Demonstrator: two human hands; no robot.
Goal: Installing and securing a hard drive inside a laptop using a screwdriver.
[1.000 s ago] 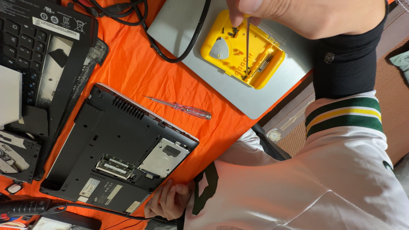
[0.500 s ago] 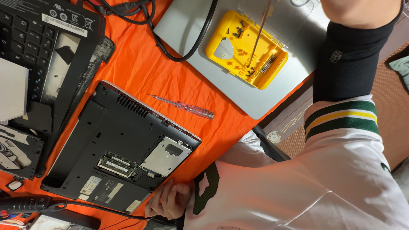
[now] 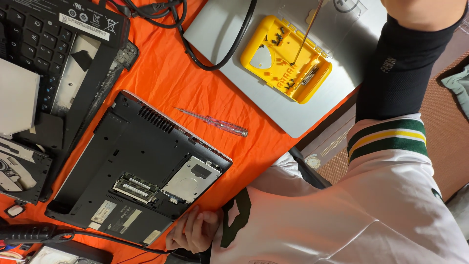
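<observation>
A person's right hand [image 3: 430, 12], at one o'clock and mostly out of frame, grips a screwdriver [image 3: 307, 33] tipped into a yellow tray [image 3: 273, 80] of screws, seemingly collecting one, while the left hand [image 3: 193, 231] rests curled at the upturned laptop's [image 3: 122, 161] six o'clock edge.

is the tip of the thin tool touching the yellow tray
Touching: in the head view the thin tool slants down and its tip meets the floor of the yellow tray, no gap showing.

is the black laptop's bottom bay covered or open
Open: the black laptop lies underside up, its memory sticks and silver drive bay exposed, no cover over them.
</observation>
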